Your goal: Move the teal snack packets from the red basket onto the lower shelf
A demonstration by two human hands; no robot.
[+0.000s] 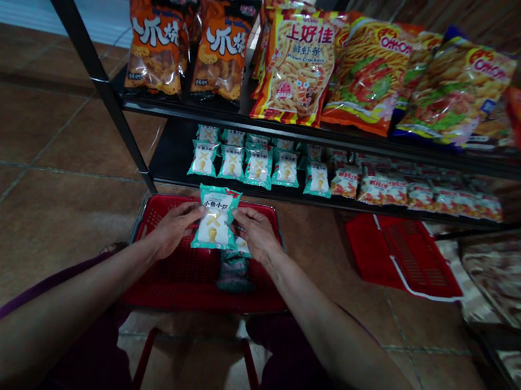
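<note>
Between both hands, a small teal-and-white snack bag [216, 219] is held upright, its printed front facing me. My left hand [178, 227] pinches its left edge, and my right hand [256, 233] grips the right edge. Partly hidden behind the right hand is another teal bag [241, 245]. Below them stands a red plastic basket [158, 288], with more teal snack bags [234, 271] lying in its right half. Just ahead on the lower shelf, rows of matching teal bags [231, 162] stand facing out.
A black shelf rack [301, 134] rises in front, its upper board holding orange snack bags [159, 43] and prawn cracker bags [297, 67]. Red-and-white bags [382, 188] line the lower shelf's right. A second red basket [401, 253] with a white handle sits on the tiled floor.
</note>
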